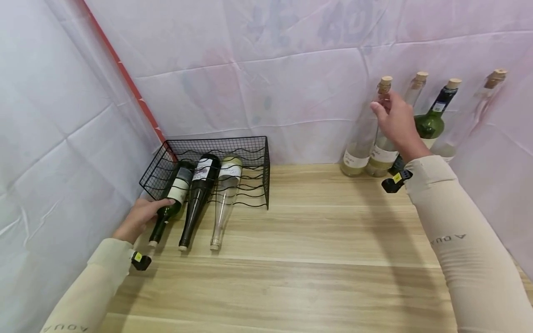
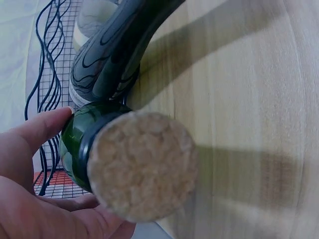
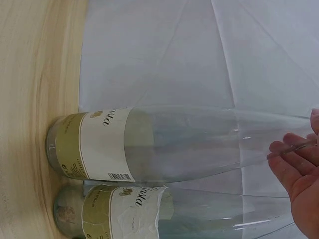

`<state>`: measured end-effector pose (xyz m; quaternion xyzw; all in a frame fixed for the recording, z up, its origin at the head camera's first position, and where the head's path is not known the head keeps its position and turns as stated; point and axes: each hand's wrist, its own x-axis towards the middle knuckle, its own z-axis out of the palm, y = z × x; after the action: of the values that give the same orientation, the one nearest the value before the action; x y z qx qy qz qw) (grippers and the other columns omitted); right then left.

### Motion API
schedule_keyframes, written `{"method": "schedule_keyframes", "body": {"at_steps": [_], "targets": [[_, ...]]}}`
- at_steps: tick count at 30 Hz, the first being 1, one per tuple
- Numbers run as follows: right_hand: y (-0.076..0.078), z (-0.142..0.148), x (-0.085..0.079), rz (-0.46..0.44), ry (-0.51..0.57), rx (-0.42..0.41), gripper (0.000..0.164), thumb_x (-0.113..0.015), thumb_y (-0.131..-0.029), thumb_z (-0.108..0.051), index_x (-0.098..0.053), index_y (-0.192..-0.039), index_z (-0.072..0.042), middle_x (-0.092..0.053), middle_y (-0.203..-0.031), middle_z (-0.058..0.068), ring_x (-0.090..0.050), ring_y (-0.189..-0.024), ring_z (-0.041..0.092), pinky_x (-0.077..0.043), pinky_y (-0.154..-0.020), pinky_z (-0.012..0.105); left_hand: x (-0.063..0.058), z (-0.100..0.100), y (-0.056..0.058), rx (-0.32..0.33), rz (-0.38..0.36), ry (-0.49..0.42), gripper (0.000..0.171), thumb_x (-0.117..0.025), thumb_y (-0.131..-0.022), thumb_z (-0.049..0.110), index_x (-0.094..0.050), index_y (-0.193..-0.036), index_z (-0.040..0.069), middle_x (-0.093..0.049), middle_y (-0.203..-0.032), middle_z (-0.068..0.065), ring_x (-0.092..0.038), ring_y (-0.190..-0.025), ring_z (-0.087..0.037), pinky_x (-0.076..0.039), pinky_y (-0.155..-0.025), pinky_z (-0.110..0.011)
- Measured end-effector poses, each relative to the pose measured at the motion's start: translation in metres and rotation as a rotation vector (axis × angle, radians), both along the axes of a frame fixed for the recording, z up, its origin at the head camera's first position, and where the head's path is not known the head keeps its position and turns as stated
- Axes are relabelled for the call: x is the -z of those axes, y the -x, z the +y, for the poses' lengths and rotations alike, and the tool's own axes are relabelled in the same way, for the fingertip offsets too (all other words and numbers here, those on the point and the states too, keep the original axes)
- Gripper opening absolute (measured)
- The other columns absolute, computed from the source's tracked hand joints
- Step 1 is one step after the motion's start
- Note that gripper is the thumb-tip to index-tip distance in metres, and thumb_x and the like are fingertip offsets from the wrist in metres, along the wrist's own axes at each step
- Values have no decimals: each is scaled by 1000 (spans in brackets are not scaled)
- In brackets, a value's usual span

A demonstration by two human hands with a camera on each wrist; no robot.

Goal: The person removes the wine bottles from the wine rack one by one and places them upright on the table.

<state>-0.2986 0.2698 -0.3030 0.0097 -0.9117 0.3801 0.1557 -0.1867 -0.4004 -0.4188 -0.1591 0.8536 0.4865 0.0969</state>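
Note:
My left hand [image 1: 143,215] holds a corked green wine bottle [image 1: 179,190] lying at the left in a black wire rack [image 1: 267,173]. In the left wrist view its cork [image 2: 144,167] faces the camera, with thumb and fingers on either side of the bottle. Beside it in the rack lie a dark bottle [image 1: 200,185] and a clear bottle [image 1: 226,194], necks toward me. At the right, my right hand [image 1: 397,118] grips the neck of an upright corked clear glass bottle [image 1: 356,155]. Its pale label [image 3: 107,144] shows in the right wrist view.
Close beside the gripped bottle stand another clear bottle [image 1: 383,155], a green bottle [image 1: 430,124] and a further clear bottle [image 1: 479,108], all corked. A white sheet [image 1: 291,83] hangs behind and along both sides. The wooden tabletop [image 1: 283,259] lies between the rack and the standing bottles.

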Motion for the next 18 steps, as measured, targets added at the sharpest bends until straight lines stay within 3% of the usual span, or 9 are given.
{"method": "schedule_keyframes", "body": {"at_steps": [3,5,9,13,16,18], "targets": [[1,1,-1,-20,-19,0,58,-37,-100,-47,-33,-142,-9,-39,-146,12,-41,-128,26,-36,-103,50,2,-1,1,-17,-20,-8,49,-76,-77,45,-36,-65,20,-31,-52,11,-36,-44,-10,-44,-50,-31],[1,2,-2,-28,-32,1,57,-37,-100,-47,-35,-141,-7,-40,-146,13,-42,-127,29,-37,-102,51,3,-1,0,-21,-27,-14,46,-75,-78,47,-45,-80,12,-41,-69,5,-44,-52,-8,-49,-56,-30],[4,2,-3,-39,-45,-4,56,-35,-100,-48,-36,-139,-7,-41,-145,14,-43,-124,31,-39,-99,53,4,-3,-4,-27,-48,-39,61,-71,-81,51,-39,-106,5,-40,-98,-5,-54,-68,-10,-50,-70,-30],[7,-1,-5,-57,-37,-22,56,-35,-100,-49,-36,-140,-9,-41,-144,14,-45,-122,31,-40,-99,53,4,-9,-10,-70,-75,-45,60,-71,-77,56,-35,-94,12,-43,-74,3,-44,-56,-8,-43,-59,-30],[7,-2,-7,-59,-50,-33,55,-34,-101,-48,-36,-139,-9,-44,-141,16,-46,-119,32,-41,-97,54,4,-12,-15,-84,-85,-59,80,-71,-77,58,-40,-119,-2,-49,-81,2,-41,-53,-7,-40,-55,-30],[8,-2,-8,-59,-55,-46,54,-34,-101,-47,-37,-138,-7,-46,-139,18,-46,-117,33,-41,-95,55,4,-12,-19,-88,-84,-97,96,-70,-79,56,-26,-137,-6,-51,-83,1,-44,-54,-6,-43,-57,-28]]}}
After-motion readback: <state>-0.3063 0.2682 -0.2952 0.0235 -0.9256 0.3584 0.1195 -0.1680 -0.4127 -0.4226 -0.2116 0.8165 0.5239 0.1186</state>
